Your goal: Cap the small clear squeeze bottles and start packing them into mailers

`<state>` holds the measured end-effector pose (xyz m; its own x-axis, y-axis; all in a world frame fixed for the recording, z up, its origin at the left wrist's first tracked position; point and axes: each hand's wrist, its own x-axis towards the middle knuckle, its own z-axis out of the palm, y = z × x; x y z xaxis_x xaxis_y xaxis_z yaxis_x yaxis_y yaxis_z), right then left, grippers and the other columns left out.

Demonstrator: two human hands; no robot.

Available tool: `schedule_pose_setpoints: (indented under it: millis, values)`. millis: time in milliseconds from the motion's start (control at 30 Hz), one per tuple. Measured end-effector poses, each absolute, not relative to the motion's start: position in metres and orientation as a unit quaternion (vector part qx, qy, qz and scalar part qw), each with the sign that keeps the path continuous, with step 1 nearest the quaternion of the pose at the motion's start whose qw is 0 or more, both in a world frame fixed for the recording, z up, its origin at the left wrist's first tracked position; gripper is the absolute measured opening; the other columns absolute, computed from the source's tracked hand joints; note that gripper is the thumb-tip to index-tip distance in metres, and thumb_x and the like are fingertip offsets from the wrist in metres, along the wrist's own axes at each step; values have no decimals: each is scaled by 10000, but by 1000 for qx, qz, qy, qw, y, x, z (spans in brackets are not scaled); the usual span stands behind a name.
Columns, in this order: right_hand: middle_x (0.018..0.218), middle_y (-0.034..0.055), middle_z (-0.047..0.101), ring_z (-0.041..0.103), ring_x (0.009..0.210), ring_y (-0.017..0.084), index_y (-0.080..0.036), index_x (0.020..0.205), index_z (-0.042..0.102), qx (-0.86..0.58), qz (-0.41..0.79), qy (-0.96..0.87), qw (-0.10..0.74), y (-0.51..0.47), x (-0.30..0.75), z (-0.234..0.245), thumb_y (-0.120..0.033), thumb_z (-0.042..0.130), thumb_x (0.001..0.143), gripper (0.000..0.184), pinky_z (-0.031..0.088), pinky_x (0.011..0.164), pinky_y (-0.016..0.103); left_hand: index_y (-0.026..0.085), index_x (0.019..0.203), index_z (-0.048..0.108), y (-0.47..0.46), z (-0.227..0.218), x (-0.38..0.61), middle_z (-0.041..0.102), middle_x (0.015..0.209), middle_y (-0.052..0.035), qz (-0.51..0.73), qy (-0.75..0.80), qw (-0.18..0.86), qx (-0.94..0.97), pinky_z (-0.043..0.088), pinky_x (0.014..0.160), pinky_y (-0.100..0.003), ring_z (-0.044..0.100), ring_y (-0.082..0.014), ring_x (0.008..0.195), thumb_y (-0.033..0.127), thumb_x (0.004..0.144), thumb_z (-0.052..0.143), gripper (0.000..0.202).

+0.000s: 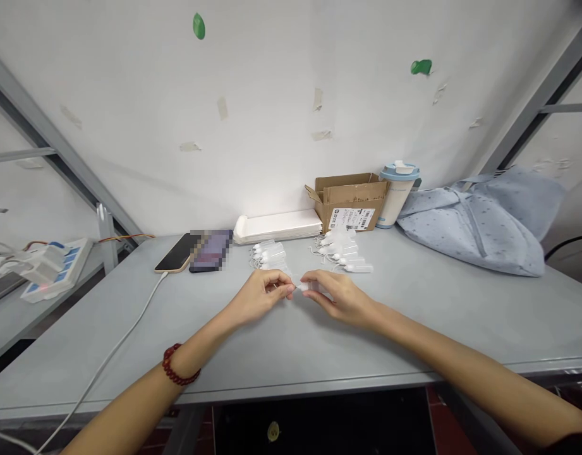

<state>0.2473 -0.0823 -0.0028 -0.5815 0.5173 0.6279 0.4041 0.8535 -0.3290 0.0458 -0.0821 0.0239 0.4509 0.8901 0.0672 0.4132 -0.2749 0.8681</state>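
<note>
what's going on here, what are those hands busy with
A person's bare right hand holds a small, whitish plastic tube above a grey table. The bare left hand pinches at its tip, seemingly on a thin string. Beyond the hands lie two groups of similar tubes, a left group and a right group, the latter in front of an open brown cardboard box.

The cup point(395, 201) and the label point(352, 219) on the cardboard box point(354, 196) bear print too small to read.
</note>
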Motion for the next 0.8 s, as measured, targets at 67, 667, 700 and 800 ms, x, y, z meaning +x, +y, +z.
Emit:
schedule_pose_setpoints:
  millis: [67, 667, 700, 800]
  values:
    - [904, 91, 641, 614, 786, 171, -162, 1027, 478, -263, 78, -888, 369, -83, 247, -5, -206, 468, 879, 155, 504, 661, 286, 142, 726, 612, -83, 23, 47, 625, 653, -16, 281, 441, 401, 752, 414, 591, -224, 532, -118, 609, 277, 787, 525, 171]
    - [983, 127, 590, 581, 836, 217, -160, 1113, 423, -322, 41, -893, 313, -60, 260, -3, -296, 471, 874, 279, 501, 712, 369, 146, 720, 606, -65, 29, 33, 637, 663, -22, 274, 482, 327, 765, 385, 523, -217, 521, -117, 555, 336, 785, 499, 228]
    - [978, 124, 585, 576, 826, 216, -161, 1118, 421, -336, 34, -888, 313, -56, 264, -2, -291, 471, 873, 282, 501, 704, 367, 147, 716, 602, -63, 30, 30, 637, 663, -23, 284, 488, 320, 761, 394, 533, -219, 535, -123, 569, 338, 782, 501, 226]
    - [1009, 130, 573, 556, 899, 233, -166, 1081, 457, -371, 4, -875, 311, -42, 276, -1, -229, 450, 872, 218, 486, 749, 381, 152, 745, 612, -54, 31, 18, 649, 678, -25, 310, 503, 277, 758, 422, 581, -231, 578, -144, 632, 333, 776, 503, 213]
